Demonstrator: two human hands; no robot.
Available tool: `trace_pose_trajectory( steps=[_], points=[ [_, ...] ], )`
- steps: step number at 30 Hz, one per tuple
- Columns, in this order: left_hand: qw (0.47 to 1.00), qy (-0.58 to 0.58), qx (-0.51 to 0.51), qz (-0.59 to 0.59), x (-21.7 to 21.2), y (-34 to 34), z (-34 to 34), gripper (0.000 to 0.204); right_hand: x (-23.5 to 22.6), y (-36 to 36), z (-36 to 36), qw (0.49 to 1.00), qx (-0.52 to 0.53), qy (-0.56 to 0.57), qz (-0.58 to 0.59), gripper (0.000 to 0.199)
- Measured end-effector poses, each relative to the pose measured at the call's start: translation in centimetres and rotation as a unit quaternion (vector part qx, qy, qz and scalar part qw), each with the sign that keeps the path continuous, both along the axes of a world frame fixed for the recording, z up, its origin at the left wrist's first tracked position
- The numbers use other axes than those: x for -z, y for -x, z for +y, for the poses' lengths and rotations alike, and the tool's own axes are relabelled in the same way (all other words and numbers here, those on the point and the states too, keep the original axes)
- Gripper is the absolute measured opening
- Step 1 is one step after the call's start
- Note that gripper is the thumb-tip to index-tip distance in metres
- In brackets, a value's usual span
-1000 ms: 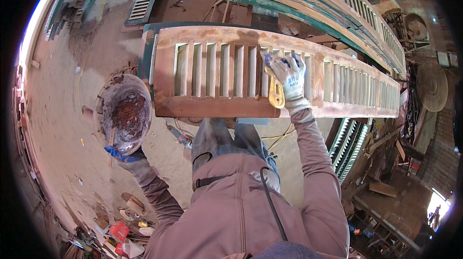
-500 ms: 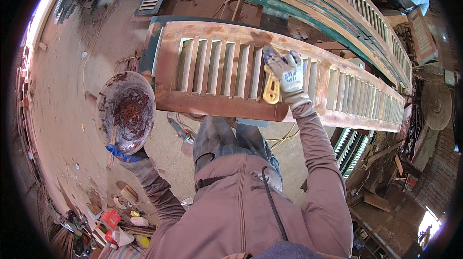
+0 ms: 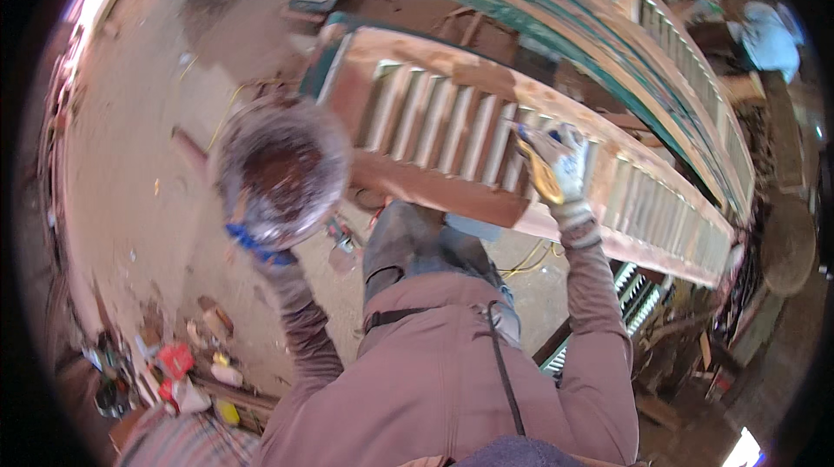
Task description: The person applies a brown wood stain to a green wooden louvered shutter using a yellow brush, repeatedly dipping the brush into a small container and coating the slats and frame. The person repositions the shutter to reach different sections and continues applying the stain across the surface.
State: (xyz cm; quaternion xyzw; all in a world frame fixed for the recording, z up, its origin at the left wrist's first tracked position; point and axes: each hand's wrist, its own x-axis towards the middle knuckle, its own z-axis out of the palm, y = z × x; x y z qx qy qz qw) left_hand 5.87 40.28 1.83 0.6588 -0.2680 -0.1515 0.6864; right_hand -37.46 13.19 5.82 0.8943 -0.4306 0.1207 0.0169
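Note:
My gloved left hand (image 3: 259, 245) grips the rim of a pale, smeared bucket (image 3: 328, 158). Reddish-brown paste (image 3: 280, 170) coats its inside, and a thin wooden stick (image 3: 241, 209) leans over the rim beside my fingers. In my right hand (image 3: 565, 163), gloved in white and blue, is a putty knife with a yellow handle (image 3: 545, 178); its blade is blurred. That hand is over the slats of a long wooden louvered shutter (image 3: 434, 191), near its middle. Brown patches mark the shutter's frame.
Long green and bare wooden boards (image 3: 556, 41) lie beyond the shutter, with more louvered panels. A power tool (image 3: 343, 234) lies on the floor left of my legs, and a yellow cord (image 3: 530, 260) to their right. Clutter (image 3: 178, 363) fills the lower left.
The view has turned, shifting the shutter rightward and down. My left hand has brought the bucket nearer the shutter's left end. The putty knife's handle has tilted in my right hand.

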Motion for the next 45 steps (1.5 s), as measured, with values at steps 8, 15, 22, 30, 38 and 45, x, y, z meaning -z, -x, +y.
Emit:
trace_pose_trajectory(
  steps=[8,15,22,30,38,45],
  points=[
    [0.968,-0.025,0.086,0.233,0.3,9.3,-1.9,0.057,-8.1,-11.2,6.1,0.983,-0.151,0.0,-0.102,0.034],
    [0.983,0.032,0.177,0.036,-7.0,12.9,-8.7,0.067,-5.8,-15.8,7.0,0.944,0.002,-0.107,-0.311,0.019],
    [0.964,-0.056,0.217,-0.145,-7.4,12.2,-9.0,0.073,-4.5,-14.6,9.5,0.921,0.039,-0.207,-0.327,0.024],
    [0.965,0.046,0.236,0.102,-7.5,14.1,-9.7,0.077,-3.7,-10.5,8.7,0.809,0.047,-0.352,-0.468,0.025],
    [0.974,-0.017,0.154,0.166,1.8,11.5,-2.6,0.07,-4.9,-1.1,6.2,0.859,0.075,-0.237,-0.447,0.032],
    [0.998,-0.052,0.029,0.008,0.5,6.9,2.6,0.082,-0.2,4.6,-2.2,0.996,-0.032,0.035,-0.072,0.034]
  ],
)
